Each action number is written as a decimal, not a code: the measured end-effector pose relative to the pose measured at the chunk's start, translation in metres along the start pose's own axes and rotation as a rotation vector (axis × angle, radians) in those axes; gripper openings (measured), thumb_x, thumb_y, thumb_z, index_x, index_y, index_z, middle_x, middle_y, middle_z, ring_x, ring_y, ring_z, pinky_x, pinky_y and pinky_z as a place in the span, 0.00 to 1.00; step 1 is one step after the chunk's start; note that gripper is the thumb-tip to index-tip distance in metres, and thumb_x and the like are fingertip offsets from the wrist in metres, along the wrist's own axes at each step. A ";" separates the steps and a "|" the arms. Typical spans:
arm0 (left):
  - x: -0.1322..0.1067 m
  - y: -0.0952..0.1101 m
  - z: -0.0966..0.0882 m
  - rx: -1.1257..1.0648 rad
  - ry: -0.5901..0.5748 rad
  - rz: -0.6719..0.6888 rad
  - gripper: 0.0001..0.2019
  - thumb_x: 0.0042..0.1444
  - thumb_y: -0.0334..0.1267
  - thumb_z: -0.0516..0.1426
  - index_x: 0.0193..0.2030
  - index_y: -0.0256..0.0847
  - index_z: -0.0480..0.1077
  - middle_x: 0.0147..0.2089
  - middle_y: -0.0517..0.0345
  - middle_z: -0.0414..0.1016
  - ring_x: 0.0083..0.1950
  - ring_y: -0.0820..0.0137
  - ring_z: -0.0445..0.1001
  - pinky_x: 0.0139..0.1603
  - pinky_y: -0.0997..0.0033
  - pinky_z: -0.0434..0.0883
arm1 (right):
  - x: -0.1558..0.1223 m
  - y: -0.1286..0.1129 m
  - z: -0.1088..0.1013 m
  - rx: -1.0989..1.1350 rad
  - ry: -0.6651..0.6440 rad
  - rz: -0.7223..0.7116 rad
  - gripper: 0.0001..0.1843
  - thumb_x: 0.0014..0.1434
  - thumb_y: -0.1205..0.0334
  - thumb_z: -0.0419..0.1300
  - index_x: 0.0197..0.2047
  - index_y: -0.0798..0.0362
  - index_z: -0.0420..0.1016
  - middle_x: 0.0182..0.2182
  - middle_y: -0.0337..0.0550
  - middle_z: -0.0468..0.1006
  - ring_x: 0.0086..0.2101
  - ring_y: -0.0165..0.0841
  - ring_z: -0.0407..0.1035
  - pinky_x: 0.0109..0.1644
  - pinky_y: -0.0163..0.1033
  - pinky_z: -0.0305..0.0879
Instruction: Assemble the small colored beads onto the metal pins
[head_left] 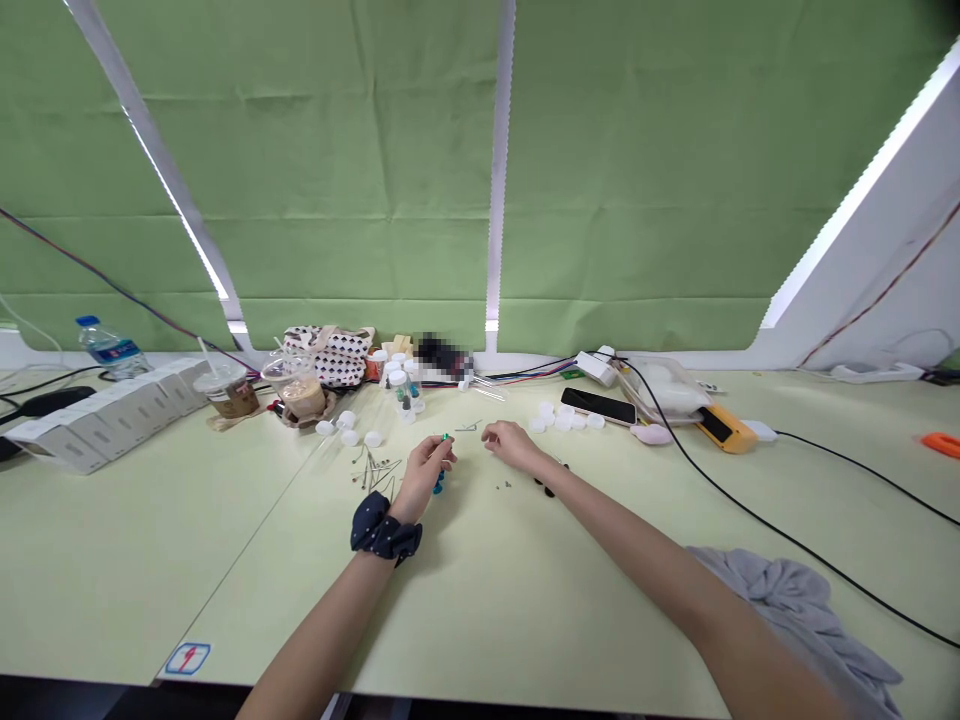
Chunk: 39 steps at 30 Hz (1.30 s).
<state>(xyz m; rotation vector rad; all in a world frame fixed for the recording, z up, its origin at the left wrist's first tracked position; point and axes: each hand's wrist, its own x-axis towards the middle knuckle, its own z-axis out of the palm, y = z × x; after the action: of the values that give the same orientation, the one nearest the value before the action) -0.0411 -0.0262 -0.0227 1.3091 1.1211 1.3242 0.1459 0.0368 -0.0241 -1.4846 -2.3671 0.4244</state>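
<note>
My left hand (427,468), with a dark dotted scrunchie (382,530) at the wrist, is closed with a small shiny green part (446,437) between thumb and fingertips. Just under it on the table lie small blue parts (438,484). My right hand (514,445) reaches in from the right, its fingers curled together; what they hold, if anything, is hidden. Between the hands and a little farther back lie thin metal hex keys or pins (468,427). Tiny metal bits (504,486) rest below my right hand, and small black parts (550,490) sit partly behind that forearm.
Thin metal rods (373,468) lie left of my left hand. White caps (566,417) and a phone (598,406) are back right; small clear bottles (401,392) and drink cups (300,392) back left. A black cable (720,487) crosses the right side near grey cloth (795,600).
</note>
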 end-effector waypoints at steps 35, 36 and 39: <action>0.023 -0.017 -0.145 0.990 0.060 -0.071 0.03 0.42 0.36 0.57 0.25 0.40 0.71 0.26 0.59 0.69 0.31 0.66 0.69 0.33 0.70 0.61 | 0.058 -0.023 0.017 -0.071 -0.006 0.067 0.12 0.55 0.76 0.51 0.43 0.59 0.64 0.47 0.57 0.64 0.48 0.41 0.58 0.44 0.39 0.56; 0.023 -0.017 -0.146 0.993 0.057 -0.066 0.03 0.43 0.36 0.57 0.25 0.40 0.71 0.26 0.59 0.70 0.32 0.66 0.69 0.34 0.70 0.61 | 0.056 -0.023 0.014 -0.050 0.012 0.056 0.11 0.55 0.76 0.51 0.43 0.59 0.64 0.46 0.56 0.65 0.47 0.40 0.58 0.44 0.39 0.56; 0.024 -0.017 -0.148 0.995 0.065 -0.043 0.03 0.44 0.36 0.58 0.25 0.39 0.71 0.27 0.58 0.71 0.33 0.66 0.69 0.34 0.71 0.61 | 0.046 -0.020 0.007 0.031 0.042 0.015 0.10 0.56 0.76 0.50 0.41 0.58 0.63 0.40 0.53 0.69 0.41 0.37 0.62 0.39 0.36 0.57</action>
<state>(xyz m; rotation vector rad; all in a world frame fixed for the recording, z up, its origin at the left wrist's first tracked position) -0.1886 0.0010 -0.0376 1.9062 1.9625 0.7538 0.1078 0.0693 -0.0169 -1.4837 -2.3084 0.4269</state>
